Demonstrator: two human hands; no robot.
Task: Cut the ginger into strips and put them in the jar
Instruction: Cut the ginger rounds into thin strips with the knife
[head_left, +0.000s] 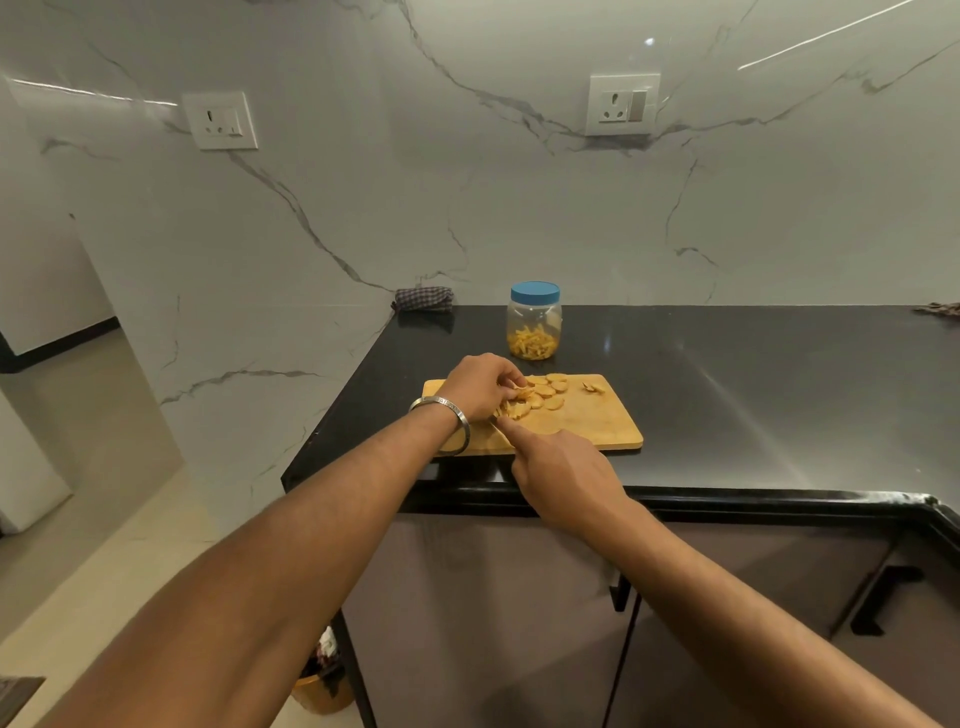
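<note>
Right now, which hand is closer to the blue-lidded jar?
Left. The left hand rests on ginger slices just before the jar; the right hand is nearer the board's front edge.

text: none readable | labels: none | bangle (448, 410) engraving: too small to read

Both bare forearms reach forward; the left hand (480, 385) curls its fingers downward, the right hand (558, 467) seemingly gripping, forefinger extended.

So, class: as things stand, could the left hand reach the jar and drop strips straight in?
Probably not straight in. The jar stands just beyond the board with nothing between it and the left hand, but its blue lid is on.
</note>
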